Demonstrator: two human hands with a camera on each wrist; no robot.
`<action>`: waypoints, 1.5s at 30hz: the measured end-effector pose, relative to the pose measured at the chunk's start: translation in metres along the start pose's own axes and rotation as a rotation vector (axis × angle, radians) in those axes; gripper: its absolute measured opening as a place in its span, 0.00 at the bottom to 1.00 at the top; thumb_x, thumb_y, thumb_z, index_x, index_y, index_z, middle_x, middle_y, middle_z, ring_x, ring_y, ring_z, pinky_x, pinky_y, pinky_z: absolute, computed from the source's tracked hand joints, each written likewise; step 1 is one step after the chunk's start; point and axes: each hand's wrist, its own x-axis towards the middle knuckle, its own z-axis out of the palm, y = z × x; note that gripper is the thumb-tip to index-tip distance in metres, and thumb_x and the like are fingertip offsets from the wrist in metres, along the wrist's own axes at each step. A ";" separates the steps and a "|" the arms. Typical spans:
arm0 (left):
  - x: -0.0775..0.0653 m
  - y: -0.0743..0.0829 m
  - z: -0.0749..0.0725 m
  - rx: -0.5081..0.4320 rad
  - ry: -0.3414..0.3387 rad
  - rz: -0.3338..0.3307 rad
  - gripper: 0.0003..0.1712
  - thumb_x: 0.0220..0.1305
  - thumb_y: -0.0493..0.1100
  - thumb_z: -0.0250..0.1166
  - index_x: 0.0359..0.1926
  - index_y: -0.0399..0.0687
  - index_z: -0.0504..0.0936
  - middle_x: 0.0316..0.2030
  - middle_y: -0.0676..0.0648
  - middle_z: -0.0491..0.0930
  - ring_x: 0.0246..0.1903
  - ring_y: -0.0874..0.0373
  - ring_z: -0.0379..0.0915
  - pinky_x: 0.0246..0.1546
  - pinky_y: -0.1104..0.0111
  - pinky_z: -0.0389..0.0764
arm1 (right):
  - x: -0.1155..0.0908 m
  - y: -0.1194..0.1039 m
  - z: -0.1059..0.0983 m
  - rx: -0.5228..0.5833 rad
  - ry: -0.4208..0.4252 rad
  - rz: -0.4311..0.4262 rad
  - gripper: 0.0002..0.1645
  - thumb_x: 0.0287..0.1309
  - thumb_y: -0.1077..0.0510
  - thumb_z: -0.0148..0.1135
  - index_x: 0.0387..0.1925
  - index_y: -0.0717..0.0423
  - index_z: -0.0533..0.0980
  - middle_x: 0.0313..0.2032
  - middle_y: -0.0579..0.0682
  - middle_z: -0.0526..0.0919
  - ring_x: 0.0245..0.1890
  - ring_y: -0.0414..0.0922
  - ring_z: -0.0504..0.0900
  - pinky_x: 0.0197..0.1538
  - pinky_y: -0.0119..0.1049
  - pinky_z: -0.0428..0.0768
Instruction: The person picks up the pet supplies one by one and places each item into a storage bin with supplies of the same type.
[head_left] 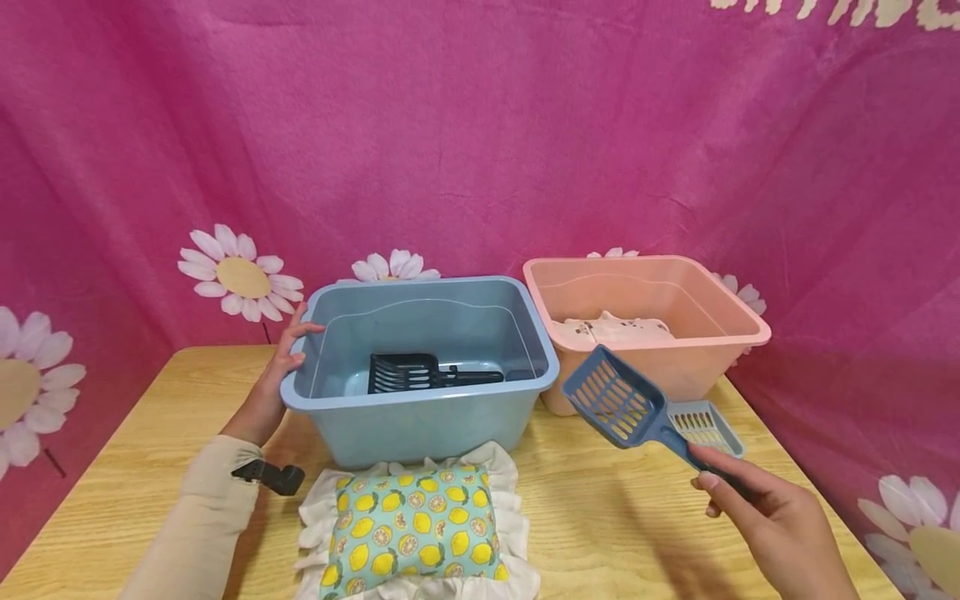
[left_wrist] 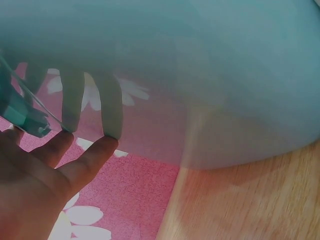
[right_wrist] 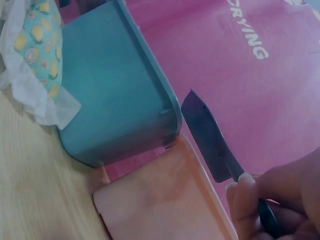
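Note:
My right hand [head_left: 780,517] grips the handle of a dark blue slotted litter scoop [head_left: 611,396], raised in front of the pink litter box [head_left: 645,362]. My left hand [head_left: 273,379] holds the left rim of a blue litter box [head_left: 420,421]; some fingertips lie over the rim, and in the left wrist view fingers [left_wrist: 92,162] touch its outer wall. A black litter scoop [head_left: 405,372] lies inside the blue box. Inside the pink one is a white patterned thing [head_left: 618,327], partly hidden by the front wall. Behind the held scoop, a light grey-blue litter scoop [head_left: 705,425] lies on the table.
A frilled lemon-print cushion [head_left: 412,525] lies before the blue box on the wooden table [head_left: 592,517]. The two boxes stand side by side against a pink cloth backdrop [head_left: 450,133] with daisies. A black mount [head_left: 273,477] sticks out from the left sleeve.

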 end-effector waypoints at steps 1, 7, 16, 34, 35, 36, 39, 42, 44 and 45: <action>0.000 0.000 0.000 0.002 -0.001 0.001 0.26 0.62 0.39 0.44 0.51 0.79 0.71 0.75 0.50 0.25 0.72 0.44 0.20 0.65 0.35 0.36 | 0.001 -0.002 0.000 0.011 -0.003 -0.001 0.21 0.62 0.62 0.61 0.57 0.59 0.77 0.34 0.46 0.86 0.27 0.40 0.80 0.32 0.27 0.79; -0.006 -0.002 -0.001 0.075 -0.001 -0.038 0.26 0.65 0.43 0.45 0.62 0.69 0.66 0.75 0.58 0.28 0.73 0.44 0.22 0.62 0.31 0.41 | 0.009 -0.011 0.002 0.028 -0.011 0.030 0.22 0.63 0.58 0.61 0.58 0.54 0.77 0.31 0.46 0.84 0.29 0.40 0.80 0.30 0.29 0.76; -0.012 -0.004 0.001 0.144 0.002 -0.057 0.30 0.66 0.47 0.48 0.69 0.61 0.58 0.74 0.65 0.30 0.73 0.45 0.25 0.61 0.31 0.46 | 0.020 -0.026 0.006 0.043 -0.037 0.031 0.22 0.65 0.54 0.59 0.60 0.51 0.76 0.38 0.45 0.86 0.32 0.42 0.81 0.37 0.26 0.77; -0.010 -0.004 0.003 0.152 0.001 -0.054 0.29 0.66 0.47 0.49 0.68 0.63 0.59 0.75 0.64 0.30 0.73 0.47 0.24 0.62 0.31 0.44 | 0.047 -0.048 0.031 0.102 -0.029 -0.183 0.18 0.62 0.63 0.61 0.54 0.52 0.79 0.33 0.44 0.85 0.28 0.40 0.79 0.22 0.33 0.71; -0.010 -0.004 0.003 0.152 0.000 -0.052 0.29 0.66 0.47 0.48 0.68 0.62 0.59 0.75 0.64 0.30 0.73 0.47 0.24 0.62 0.31 0.43 | 0.049 -0.049 0.033 0.109 -0.033 -0.188 0.18 0.62 0.63 0.61 0.54 0.53 0.79 0.33 0.45 0.85 0.28 0.41 0.79 0.22 0.33 0.71; -0.009 -0.004 0.002 0.150 -0.001 -0.050 0.29 0.66 0.47 0.48 0.68 0.62 0.59 0.75 0.64 0.30 0.73 0.47 0.24 0.62 0.31 0.43 | 0.052 -0.050 0.035 0.114 -0.039 -0.199 0.18 0.62 0.63 0.60 0.54 0.53 0.79 0.33 0.46 0.85 0.28 0.41 0.79 0.22 0.33 0.71; -0.009 -0.003 0.001 0.143 -0.001 -0.046 0.29 0.66 0.46 0.47 0.68 0.61 0.60 0.75 0.64 0.30 0.73 0.46 0.24 0.62 0.31 0.42 | 0.061 -0.054 0.043 0.141 -0.065 -0.207 0.18 0.64 0.62 0.59 0.54 0.53 0.79 0.34 0.47 0.85 0.29 0.41 0.79 0.25 0.32 0.73; -0.008 -0.003 0.000 0.135 0.001 -0.044 0.28 0.65 0.46 0.46 0.67 0.61 0.60 0.75 0.63 0.30 0.73 0.45 0.25 0.61 0.30 0.43 | 0.071 -0.057 0.052 0.154 -0.088 -0.221 0.17 0.64 0.60 0.59 0.54 0.51 0.79 0.34 0.48 0.84 0.29 0.42 0.79 0.26 0.32 0.74; -0.008 -0.003 -0.001 0.135 0.002 -0.046 0.28 0.65 0.46 0.46 0.67 0.61 0.60 0.75 0.64 0.30 0.73 0.45 0.25 0.62 0.30 0.44 | 0.077 -0.060 0.059 0.176 -0.102 -0.236 0.17 0.65 0.60 0.59 0.54 0.51 0.80 0.35 0.49 0.84 0.29 0.43 0.79 0.29 0.32 0.77; -0.008 -0.003 -0.002 0.134 0.002 -0.046 0.28 0.65 0.45 0.46 0.67 0.60 0.60 0.75 0.63 0.31 0.73 0.45 0.26 0.61 0.30 0.45 | 0.079 -0.061 0.062 0.187 -0.109 -0.248 0.17 0.64 0.60 0.59 0.54 0.51 0.80 0.36 0.49 0.84 0.28 0.43 0.78 0.29 0.31 0.77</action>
